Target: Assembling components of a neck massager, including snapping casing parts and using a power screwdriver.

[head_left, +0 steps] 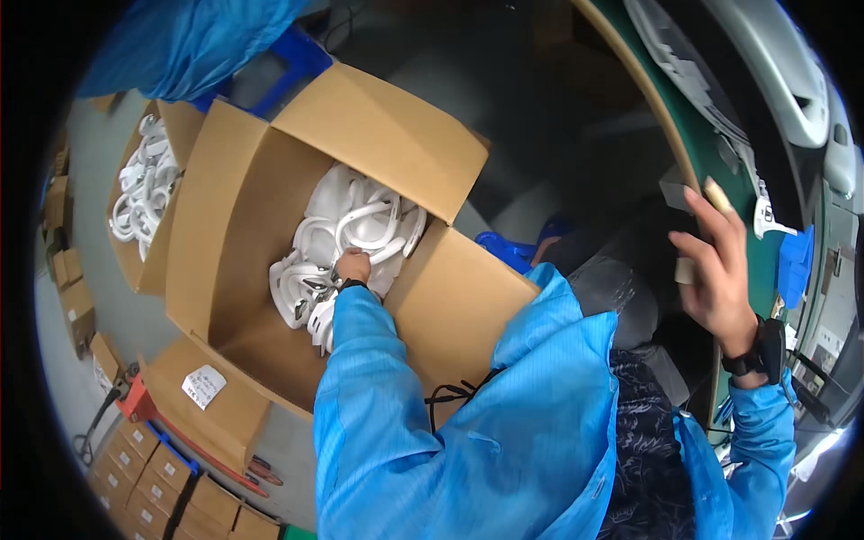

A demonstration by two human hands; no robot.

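Note:
My left hand [354, 265] reaches into a large open cardboard box [243, 243]. Its fingers are closed at the lower end of a white loop-shaped part [371, 212], seemingly gripping it; the fingertips are hidden. Several more white curved parts [301, 290] lie heaped around the hand, some with shiny metal bits. Translucent white wrapping [331, 191] lies at the far side of the heap. To the right, my right hand [717, 270] is raised beside the green bench [763, 270]. Its fingers are apart and hold nothing; pale covers sit on some of the fingers.
Another carton [171, 238] of similar white parts stands at the left. A person's blue sleeve [193, 45] shows at the top left. Red-handled cutters [135, 400] and small brown boxes [135, 468] are at the lower left. A blue bin [794, 268] stands on the bench.

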